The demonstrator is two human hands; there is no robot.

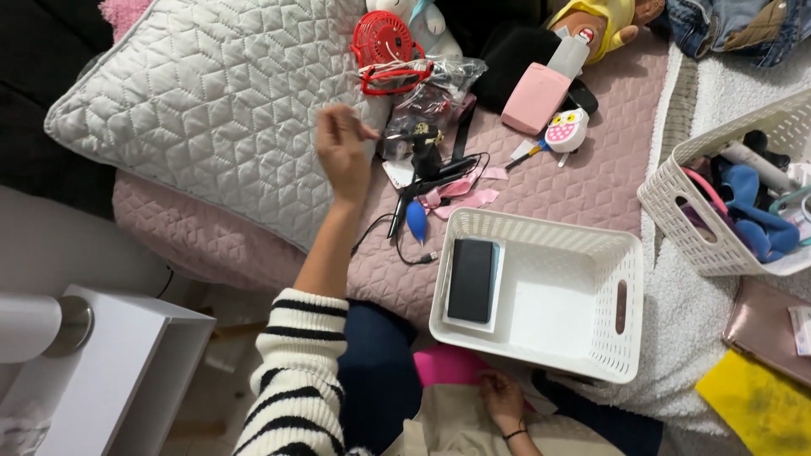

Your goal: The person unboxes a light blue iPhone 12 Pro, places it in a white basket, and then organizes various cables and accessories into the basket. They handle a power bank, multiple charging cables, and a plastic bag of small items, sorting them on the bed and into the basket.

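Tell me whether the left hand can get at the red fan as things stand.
Probably yes: the left hand is raised just beside the red fan, which lies on top of the clutter with nothing between them.

Left arm in a chunky knit sleeve with black and cream stripes, cuff pushed up toward the elbow, forearm bare, left hand without rings, right hand bare too, thin dark band around its wrist, dark navy trousers

A small red fan lies at the head of the pink quilted bedspread, a pink case nearby. At the right, a second white lattice basket holds blue and pink items. A yellow sheet lies lower right.
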